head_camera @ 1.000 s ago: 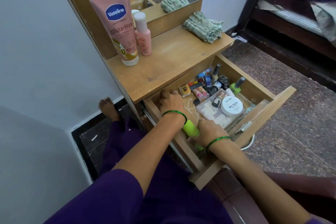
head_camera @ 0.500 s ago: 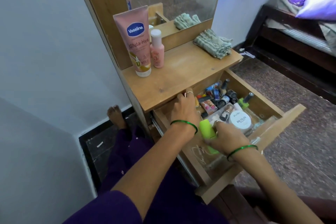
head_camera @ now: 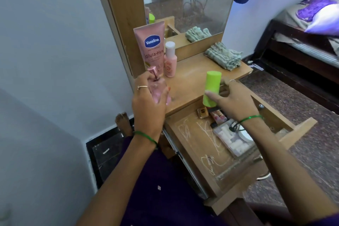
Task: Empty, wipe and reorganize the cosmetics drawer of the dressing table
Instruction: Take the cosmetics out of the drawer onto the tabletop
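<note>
The wooden drawer (head_camera: 300, 128) of the dressing table stands pulled open, its bare bottom marked with white scribbles. My left hand (head_camera: 148, 104) grips a pink perfume bottle (head_camera: 156, 86) above the left end of the tabletop (head_camera: 190, 80). My right hand (head_camera: 233, 101) holds a lime-green bottle (head_camera: 211, 88) upright over the tabletop's front edge. In the drawer lie a small amber bottle (head_camera: 202, 113), a pink compact (head_camera: 218, 117) and a clear box of white pieces (head_camera: 231, 139), partly hidden by my right arm.
A pink Vaseline tube (head_camera: 151, 47) and a small pink bottle (head_camera: 170, 59) stand at the tabletop's back left. A folded green cloth (head_camera: 222, 57) lies at the back right below the mirror (head_camera: 190, 0). A bed (head_camera: 304, 42) stands to the right.
Both hands have risen out of the drawer: the left now carries the pink perfume bottle, the right has lifted the green bottle to tabletop height. The view has tilted up.
</note>
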Action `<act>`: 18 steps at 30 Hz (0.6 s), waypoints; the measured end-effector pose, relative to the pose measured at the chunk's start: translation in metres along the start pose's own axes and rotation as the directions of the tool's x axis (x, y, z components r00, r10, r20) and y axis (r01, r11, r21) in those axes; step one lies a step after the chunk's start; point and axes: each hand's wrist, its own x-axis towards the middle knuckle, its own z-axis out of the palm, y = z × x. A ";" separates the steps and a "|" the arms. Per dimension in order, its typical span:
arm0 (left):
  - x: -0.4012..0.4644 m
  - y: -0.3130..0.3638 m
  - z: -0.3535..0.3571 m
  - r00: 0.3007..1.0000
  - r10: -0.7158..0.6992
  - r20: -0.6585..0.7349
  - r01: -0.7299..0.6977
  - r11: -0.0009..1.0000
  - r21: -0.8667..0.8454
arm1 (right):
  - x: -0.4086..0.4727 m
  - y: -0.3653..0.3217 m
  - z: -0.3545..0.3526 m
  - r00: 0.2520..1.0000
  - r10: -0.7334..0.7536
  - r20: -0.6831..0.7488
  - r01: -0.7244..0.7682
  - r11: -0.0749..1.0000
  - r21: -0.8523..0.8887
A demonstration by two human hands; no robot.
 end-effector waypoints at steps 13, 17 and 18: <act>0.023 -0.039 0.021 0.995 0.035 -0.095 -0.032 0.999 0.032 | 0.082 -0.018 0.057 0.992 -0.071 -0.107 0.096 0.961 0.258; 0.022 -0.043 0.024 0.994 0.032 -0.106 -0.027 0.999 0.045 | 0.091 -0.015 0.068 0.988 -0.064 -0.140 0.101 0.957 0.271; 0.022 -0.043 0.024 0.994 0.031 -0.108 -0.026 0.999 0.046 | 0.093 -0.014 0.069 0.987 -0.060 -0.147 0.099 0.956 0.275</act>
